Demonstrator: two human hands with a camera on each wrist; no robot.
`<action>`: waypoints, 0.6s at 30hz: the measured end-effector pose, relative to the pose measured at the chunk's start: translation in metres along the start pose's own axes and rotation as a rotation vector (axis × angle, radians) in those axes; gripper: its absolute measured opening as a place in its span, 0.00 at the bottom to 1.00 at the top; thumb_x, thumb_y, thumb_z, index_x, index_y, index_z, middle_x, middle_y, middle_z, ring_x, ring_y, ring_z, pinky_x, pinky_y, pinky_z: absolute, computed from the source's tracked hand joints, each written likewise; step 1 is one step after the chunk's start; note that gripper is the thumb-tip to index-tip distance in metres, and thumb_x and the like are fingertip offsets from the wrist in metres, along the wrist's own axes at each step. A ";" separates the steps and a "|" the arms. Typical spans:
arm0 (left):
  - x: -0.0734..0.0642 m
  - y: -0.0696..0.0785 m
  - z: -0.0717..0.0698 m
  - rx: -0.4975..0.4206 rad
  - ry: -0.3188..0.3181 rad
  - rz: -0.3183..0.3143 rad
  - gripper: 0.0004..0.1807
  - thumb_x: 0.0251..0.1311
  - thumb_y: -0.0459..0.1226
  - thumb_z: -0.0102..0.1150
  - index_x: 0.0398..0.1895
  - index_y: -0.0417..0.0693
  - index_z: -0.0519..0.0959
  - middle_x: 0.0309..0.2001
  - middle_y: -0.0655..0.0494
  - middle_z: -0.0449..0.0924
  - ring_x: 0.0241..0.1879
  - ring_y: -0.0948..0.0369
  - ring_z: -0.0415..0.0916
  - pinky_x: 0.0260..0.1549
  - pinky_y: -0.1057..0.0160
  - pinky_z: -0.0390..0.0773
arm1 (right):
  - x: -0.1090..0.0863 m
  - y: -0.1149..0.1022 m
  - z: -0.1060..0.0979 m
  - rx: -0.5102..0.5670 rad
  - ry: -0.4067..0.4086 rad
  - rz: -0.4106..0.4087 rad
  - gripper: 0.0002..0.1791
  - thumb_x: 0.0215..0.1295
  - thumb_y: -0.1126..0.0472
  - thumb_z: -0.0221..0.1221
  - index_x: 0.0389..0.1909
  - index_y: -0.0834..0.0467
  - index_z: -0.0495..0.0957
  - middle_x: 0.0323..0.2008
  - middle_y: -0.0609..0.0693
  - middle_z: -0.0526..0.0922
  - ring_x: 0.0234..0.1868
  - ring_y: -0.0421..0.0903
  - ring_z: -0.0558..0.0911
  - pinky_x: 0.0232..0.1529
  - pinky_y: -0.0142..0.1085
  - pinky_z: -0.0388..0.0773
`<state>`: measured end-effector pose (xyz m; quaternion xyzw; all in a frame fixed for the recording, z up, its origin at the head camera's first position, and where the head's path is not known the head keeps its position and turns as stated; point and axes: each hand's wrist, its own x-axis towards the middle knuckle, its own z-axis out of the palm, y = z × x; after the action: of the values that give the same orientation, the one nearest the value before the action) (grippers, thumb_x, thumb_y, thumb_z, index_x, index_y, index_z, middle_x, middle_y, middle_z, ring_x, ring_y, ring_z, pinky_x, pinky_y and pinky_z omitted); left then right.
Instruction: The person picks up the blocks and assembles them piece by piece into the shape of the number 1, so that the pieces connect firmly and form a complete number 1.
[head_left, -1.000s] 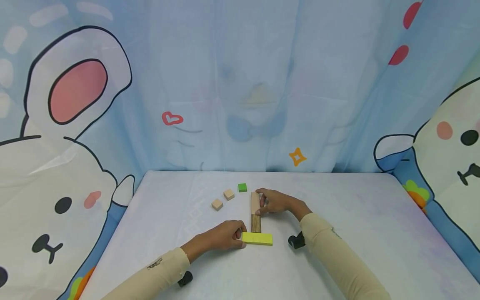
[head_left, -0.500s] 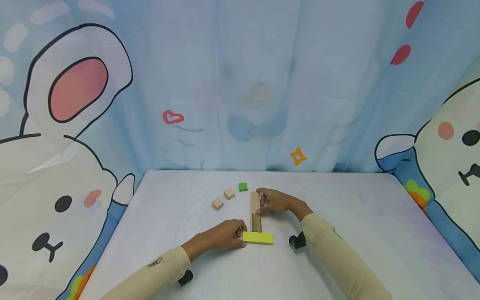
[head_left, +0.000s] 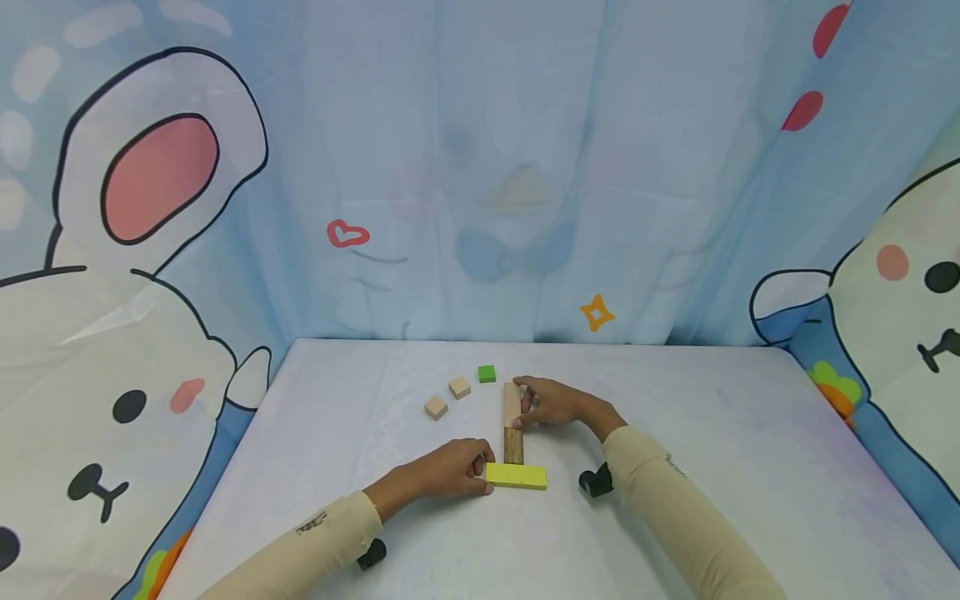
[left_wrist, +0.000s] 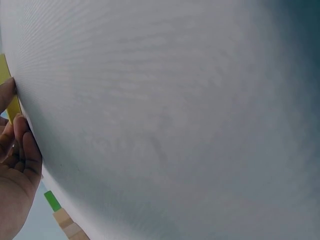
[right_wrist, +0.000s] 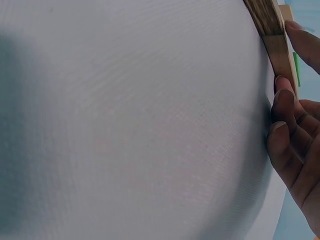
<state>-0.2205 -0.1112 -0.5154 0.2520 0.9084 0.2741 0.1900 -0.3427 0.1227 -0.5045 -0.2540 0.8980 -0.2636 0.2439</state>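
Observation:
My left hand pinches the left end of a flat yellow block lying crosswise on the white table. A dark brown wood-grain block runs away from the yellow block's middle, its near end against it. In line beyond that lies a pale wooden block, end to end with the brown one. Its two ends are held between thumb and fingers of my right hand. In the right wrist view, the pale block meets the brown block end on. The left wrist view catches the yellow block at its edge.
Two pale wooden cubes, a nearer cube and a farther cube, sit left of the pale block. A green block lies just beyond them. Behind the table hangs a blue cartoon-print curtain.

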 end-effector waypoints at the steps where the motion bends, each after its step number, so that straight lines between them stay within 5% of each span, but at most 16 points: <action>1: 0.000 0.000 0.000 -0.001 -0.001 0.001 0.19 0.62 0.44 0.69 0.53 0.48 0.77 0.33 0.65 0.73 0.33 0.71 0.69 0.34 0.73 0.72 | 0.000 0.000 0.000 -0.006 0.000 -0.004 0.51 0.60 0.46 0.70 0.76 0.64 0.55 0.40 0.46 0.79 0.35 0.42 0.75 0.38 0.36 0.72; 18: 0.001 -0.001 0.000 0.004 0.001 -0.004 0.19 0.62 0.44 0.68 0.53 0.49 0.77 0.33 0.66 0.73 0.33 0.71 0.69 0.35 0.72 0.72 | 0.002 0.002 -0.007 -0.053 0.086 -0.046 0.41 0.64 0.47 0.66 0.71 0.63 0.64 0.35 0.47 0.80 0.34 0.42 0.76 0.39 0.37 0.73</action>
<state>-0.2217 -0.1110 -0.5165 0.2503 0.9096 0.2720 0.1897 -0.3489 0.1254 -0.5005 -0.2694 0.9083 -0.2559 0.1920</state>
